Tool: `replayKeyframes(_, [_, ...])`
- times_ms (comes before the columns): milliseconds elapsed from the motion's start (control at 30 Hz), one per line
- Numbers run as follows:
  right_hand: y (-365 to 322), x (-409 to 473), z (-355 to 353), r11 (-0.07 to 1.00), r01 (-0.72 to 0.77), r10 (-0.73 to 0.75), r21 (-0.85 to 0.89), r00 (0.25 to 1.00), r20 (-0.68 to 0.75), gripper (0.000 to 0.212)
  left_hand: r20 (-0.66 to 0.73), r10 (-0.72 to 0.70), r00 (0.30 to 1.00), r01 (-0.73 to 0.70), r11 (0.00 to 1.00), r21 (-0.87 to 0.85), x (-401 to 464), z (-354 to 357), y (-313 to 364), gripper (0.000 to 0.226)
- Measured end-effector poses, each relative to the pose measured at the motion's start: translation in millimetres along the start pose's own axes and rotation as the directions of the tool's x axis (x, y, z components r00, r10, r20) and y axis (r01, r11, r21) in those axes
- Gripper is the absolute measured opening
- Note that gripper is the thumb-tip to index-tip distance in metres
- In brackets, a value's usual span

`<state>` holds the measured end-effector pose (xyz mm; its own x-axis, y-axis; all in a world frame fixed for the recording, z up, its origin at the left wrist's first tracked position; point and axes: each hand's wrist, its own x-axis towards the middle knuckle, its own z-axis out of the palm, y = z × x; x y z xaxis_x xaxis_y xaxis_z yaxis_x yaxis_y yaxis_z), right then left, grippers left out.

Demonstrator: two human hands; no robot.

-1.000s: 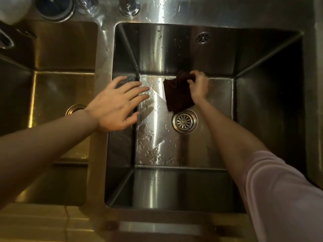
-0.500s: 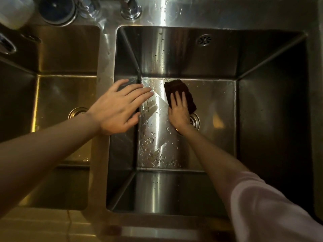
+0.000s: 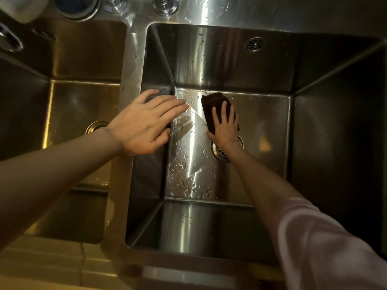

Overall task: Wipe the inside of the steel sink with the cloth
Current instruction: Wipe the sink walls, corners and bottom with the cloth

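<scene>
Head camera view: a person's right hand [image 3: 225, 127], fingers spread flat, presses a dark cloth [image 3: 215, 103] onto the wet floor of the steel sink [image 3: 261, 65], just above the drain [image 3: 219, 152]. Their left hand [image 3: 144, 124] rests open, empty, on the divider.

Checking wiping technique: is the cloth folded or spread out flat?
Folded. The dark cloth is a compact pad with layered edges, pressed on the sink floor under the right hand.

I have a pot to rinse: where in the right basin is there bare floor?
Free: floor right of the drain, up to the right wall. Crowded: far-left corner, where the right hand presses the cloth; left hand hangs over the left edge.
</scene>
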<state>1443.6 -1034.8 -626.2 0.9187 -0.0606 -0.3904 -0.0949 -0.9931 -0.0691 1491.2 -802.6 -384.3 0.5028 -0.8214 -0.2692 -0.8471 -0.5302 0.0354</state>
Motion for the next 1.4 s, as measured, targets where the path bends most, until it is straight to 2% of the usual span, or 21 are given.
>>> replayKeyframes(133, [-1.8,9.2,4.9,0.999,0.007,-0.005,0.031,0.999,-0.045,0.084,-0.003,-0.019,1.000,0.019,1.000,-0.012,-0.5,0.0,0.1,0.064])
replayKeyframes(467, [-55.5,15.2,10.8,0.984,0.175,-0.172,0.022,0.980,-0.096,0.071,0.060,0.034,0.998,-0.036,0.999,0.024,-0.2,-2.9,-1.7,0.059])
replayKeyframes(667, [-38.4,7.3,26.0,0.969,0.242,-0.246,-0.047,0.962,-0.117,0.078,0.067,0.033,0.997,-0.034,0.999,0.020,1.1,-1.6,-1.4,0.057])
replayKeyframes(733, [-30.3,10.1,24.9,0.972,0.225,-0.231,-0.065,0.966,-0.117,0.083,0.064,0.032,0.997,-0.033,0.999,0.021,0.9,-1.2,-1.9,0.057])
replayKeyframes(800, [-27.8,20.5,20.0,0.989,0.146,-0.150,-0.038,0.982,-0.114,0.089,0.065,0.032,0.997,-0.033,0.999,0.013,0.8,-1.9,-2.2,0.057])
replayKeyframes(900, [-39.2,37.7,5.5,0.998,-0.009,0.017,0.065,0.993,-0.117,0.086,0.066,0.030,0.997,-0.030,0.999,0.009,0.6,-2.1,-2.1,0.058])
replayKeyframes(967, [-53.8,43.1,-1.9,0.994,-0.046,0.058,0.098,0.991,-0.117,0.085,0.065,0.034,0.997,-0.034,0.999,0.005,0.7,-1.6,-1.8,0.058])
replayKeyframes(1033, [-67.1,37.6,-3.0,0.994,-0.030,0.042,0.101,0.992,-0.119,0.085,0.057,0.036,0.998,-0.036,0.999,0.001,0.7,-1.9,-1.4,0.058])
replayKeyframes(1233, [-56.1,-2.0,26.7,0.979,0.199,-0.191,0.045,0.971,-0.143,0.082,0.054,0.035,0.998,-0.035,0.999,0.008,1.4,-1.8,-1.0,0.056])
replayKeyframes(1300, [-40.9,-2.0,28.5,0.981,0.184,-0.175,0.056,0.976,-0.130,0.079,0.053,0.038,0.998,-0.038,0.999,0.003,1.0,-0.9,-1.5,0.055])
replayKeyframes(1400, [-39.2,11.2,19.5,0.984,0.071,-0.055,0.165,0.993,-0.100,0.068,0.049,0.032,0.998,-0.032,0.999,-0.008,0.7,-1.5,-1.8,0.055])
